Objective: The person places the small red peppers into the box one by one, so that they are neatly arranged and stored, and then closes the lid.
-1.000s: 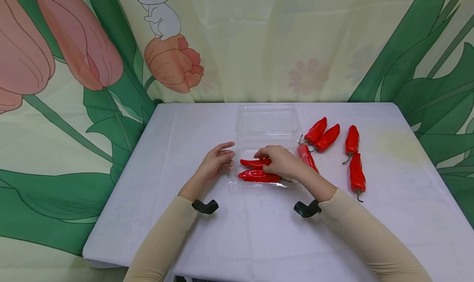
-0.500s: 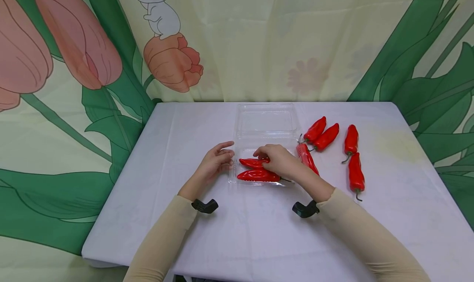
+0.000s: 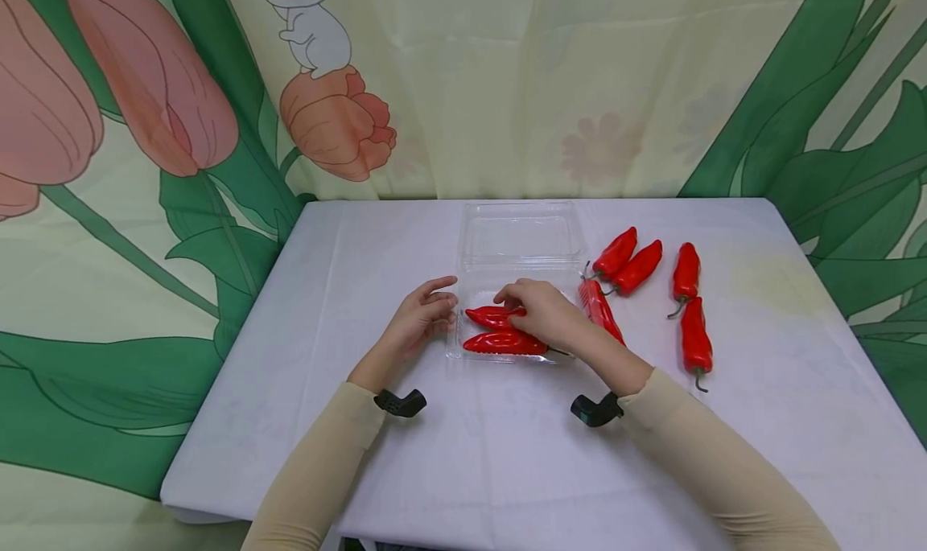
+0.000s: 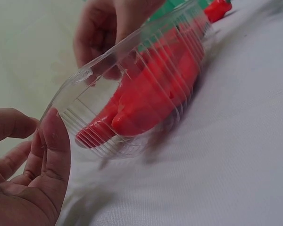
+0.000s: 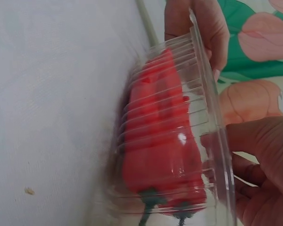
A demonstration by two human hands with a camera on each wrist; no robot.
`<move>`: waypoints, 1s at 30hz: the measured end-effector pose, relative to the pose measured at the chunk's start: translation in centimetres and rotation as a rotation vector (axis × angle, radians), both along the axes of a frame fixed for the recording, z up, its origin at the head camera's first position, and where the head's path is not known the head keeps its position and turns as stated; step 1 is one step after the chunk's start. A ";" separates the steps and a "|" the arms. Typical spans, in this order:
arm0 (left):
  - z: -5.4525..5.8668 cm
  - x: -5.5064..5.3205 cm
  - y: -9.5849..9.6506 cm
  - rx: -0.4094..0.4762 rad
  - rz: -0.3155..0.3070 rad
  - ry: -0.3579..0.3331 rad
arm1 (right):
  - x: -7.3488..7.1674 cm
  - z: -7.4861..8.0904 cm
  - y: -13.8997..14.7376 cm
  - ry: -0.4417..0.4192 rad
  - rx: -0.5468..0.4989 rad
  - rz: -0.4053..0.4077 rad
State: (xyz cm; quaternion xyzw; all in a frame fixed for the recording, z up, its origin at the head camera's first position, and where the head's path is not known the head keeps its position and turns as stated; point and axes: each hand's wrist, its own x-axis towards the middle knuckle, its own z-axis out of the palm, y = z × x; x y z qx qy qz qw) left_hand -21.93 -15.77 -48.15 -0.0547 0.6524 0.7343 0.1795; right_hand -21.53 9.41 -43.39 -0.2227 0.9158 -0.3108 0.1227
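A clear plastic clamshell container (image 3: 478,284) lies on the table with its lid (image 3: 520,233) folded back. Two red chili peppers are inside, side by side: a front pepper (image 3: 503,343) and a rear pepper (image 3: 487,316). My right hand (image 3: 546,314) reaches over the rim and holds the rear pepper near its stem end, covering that end in the head view. At the container's left side, my left hand (image 3: 420,318) holds the rim; in the left wrist view its thumb (image 4: 54,136) rests against the clear wall.
Several more red peppers lie to the right: one against the container's right side (image 3: 601,311), a pair behind it (image 3: 637,268), and two end to end farther right (image 3: 696,338). A white cloth covers the table (image 3: 463,454). A printed curtain (image 3: 492,84) hangs behind.
The rear pepper's tip has shifted slightly left and back, with my right hand moving slightly the same way. My left hand stays in place at the container.
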 end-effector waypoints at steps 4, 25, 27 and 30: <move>0.0 0.0 0.0 -0.005 0.007 0.000 | 0.1 0.5 0.2 0.015 -0.008 -0.012; 0.0 -0.1 0.0 -0.014 0.002 0.003 | -0.2 2.2 3.3 0.117 -0.034 -0.087; 0.0 -0.1 0.0 -0.017 0.002 0.001 | -0.2 2.3 3.8 0.119 -0.045 -0.106; 0.1 0.0 0.0 -0.019 0.000 0.001 | -0.2 2.5 4.4 0.123 -0.064 -0.135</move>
